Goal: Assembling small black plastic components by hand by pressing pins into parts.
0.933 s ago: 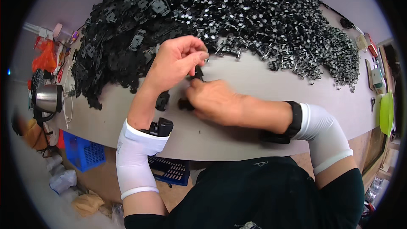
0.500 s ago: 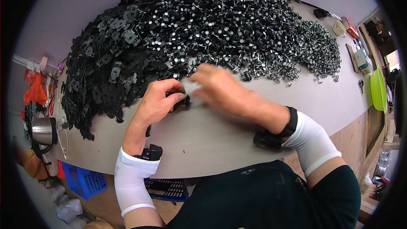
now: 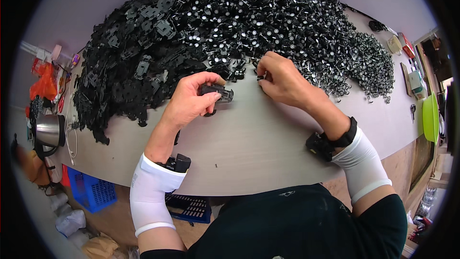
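My left hand (image 3: 191, 97) is closed round a black plastic toy-car chassis (image 3: 221, 93), thumb on its near side and fingers behind it, above the table. My right hand (image 3: 282, 79) is at the near edge of the wheel heap, thumb and forefinger pinched on a small black wheel (image 3: 260, 77) that is mostly hidden by the fingers. Before it spreads a large heap of black wheels on metal axles (image 3: 258, 24). To the left lies a heap of flat black chassis parts (image 3: 129, 52). A few loose wheels (image 3: 235, 73) lie between my hands.
A pile of smaller axle pieces (image 3: 371, 62) lies at the right. Beyond it are a cup (image 3: 394, 45), scissors (image 3: 413, 111) and a lime-green basin (image 3: 430, 117). A metal kettle (image 3: 49, 130) and white cable (image 3: 73, 134) stand left; a blue crate (image 3: 93, 191) is below the table.
My right hand has moved right, away from my left hand, to the edge of the wheel heap and closed in a pinch. The left hand has raised and turned the chassis, showing more of it.
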{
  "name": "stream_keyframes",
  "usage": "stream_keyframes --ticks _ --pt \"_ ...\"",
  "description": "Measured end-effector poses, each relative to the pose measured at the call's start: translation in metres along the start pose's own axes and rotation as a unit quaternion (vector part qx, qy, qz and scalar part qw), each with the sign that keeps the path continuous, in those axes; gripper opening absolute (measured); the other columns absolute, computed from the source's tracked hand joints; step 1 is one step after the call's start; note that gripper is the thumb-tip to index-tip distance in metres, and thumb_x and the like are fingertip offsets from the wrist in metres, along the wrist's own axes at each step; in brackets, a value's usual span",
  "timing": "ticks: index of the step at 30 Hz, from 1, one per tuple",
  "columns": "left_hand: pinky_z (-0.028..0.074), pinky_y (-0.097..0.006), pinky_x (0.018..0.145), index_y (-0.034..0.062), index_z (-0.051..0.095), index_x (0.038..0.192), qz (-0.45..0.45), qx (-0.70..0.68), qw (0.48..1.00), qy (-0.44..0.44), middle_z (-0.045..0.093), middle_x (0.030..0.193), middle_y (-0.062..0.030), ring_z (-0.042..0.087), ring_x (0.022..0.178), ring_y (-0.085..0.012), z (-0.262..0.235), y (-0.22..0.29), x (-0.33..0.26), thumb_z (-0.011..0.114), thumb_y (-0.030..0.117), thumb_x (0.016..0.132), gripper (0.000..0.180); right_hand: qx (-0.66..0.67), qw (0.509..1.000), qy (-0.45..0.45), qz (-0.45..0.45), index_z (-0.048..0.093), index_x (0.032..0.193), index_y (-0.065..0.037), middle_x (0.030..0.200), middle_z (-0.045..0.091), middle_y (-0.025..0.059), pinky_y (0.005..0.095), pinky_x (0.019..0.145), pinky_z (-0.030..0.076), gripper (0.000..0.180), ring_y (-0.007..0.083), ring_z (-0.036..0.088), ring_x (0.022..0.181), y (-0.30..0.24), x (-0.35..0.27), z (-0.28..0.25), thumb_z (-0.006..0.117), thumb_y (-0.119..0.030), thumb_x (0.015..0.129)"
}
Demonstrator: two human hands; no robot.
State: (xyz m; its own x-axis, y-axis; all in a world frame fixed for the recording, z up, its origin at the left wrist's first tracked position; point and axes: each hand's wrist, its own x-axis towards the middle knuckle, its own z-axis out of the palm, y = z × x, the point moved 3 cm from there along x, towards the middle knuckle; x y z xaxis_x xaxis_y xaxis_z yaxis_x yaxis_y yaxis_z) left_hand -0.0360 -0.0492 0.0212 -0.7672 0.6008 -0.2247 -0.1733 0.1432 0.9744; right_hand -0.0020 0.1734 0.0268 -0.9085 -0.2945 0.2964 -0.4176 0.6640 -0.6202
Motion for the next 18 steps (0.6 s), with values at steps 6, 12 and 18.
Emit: stream_keyframes --ticks 6,12,18 --pt "0.039 -0.015 0.041 -0.0024 0.059 0.108 0.021 0.016 1.0 0.01 0.057 0.074 -0.0025 0.052 0.051 -0.0041 0.0 0.001 -0.001 0.062 -0.002 0.082 0.027 0.17 0.979 -0.028 0.106 0.056 0.087 0.005 0.082 0.063 0.0148 0.0349 0.065 0.051 0.013 0.026 0.063 0.074 -0.002 -0.021 0.004 0.058 0.005 0.074" --pt "0.039 -0.015 0.041 -0.0024 0.059 0.108 0.018 0.027 0.999 0.02 0.058 0.073 -0.0024 0.052 0.051 -0.004 0.001 0.002 -0.003 0.062 -0.002 0.082 0.027 -0.074 0.996 -0.055 -0.003 0.064 0.086 0.003 0.086 0.062 0.0167 0.0362 0.065 0.051 0.013 0.0311 0.063 0.075 -0.008 -0.019 0.003 0.064 0.0 0.073" --pt "0.04 -0.016 0.041 -0.0026 0.059 0.109 0.052 -0.016 0.998 0.024 0.06 0.089 -0.0057 0.054 0.053 -0.0055 0.004 0.001 -0.003 0.064 -0.002 0.081 0.028 0.272 0.955 -0.011 0.116 0.065 0.083 0.004 0.086 0.063 0.0045 0.0252 0.063 0.05 0.011 0.013 0.06 0.077 -0.028 -0.005 0.008 0.067 -0.005 0.077"
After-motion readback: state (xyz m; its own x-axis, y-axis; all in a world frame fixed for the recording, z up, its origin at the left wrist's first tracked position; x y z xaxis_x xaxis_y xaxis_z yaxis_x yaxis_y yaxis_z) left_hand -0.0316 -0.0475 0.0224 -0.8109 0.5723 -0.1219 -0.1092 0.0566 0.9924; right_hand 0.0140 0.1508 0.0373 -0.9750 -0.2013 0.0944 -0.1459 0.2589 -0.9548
